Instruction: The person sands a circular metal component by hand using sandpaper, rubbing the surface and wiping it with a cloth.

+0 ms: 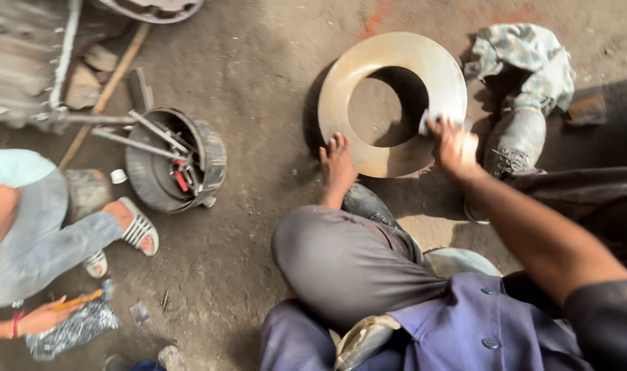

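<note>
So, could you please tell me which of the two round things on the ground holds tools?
The dark round tub at the left, near the sandalled foot. Metal rods and red-handled tools sit inside it. The flat metal ring under both hands holds nothing.

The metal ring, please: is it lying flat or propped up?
Propped up: the metal ring tilts, casting a shadow on the ground, both hands on its lower edge.
</note>
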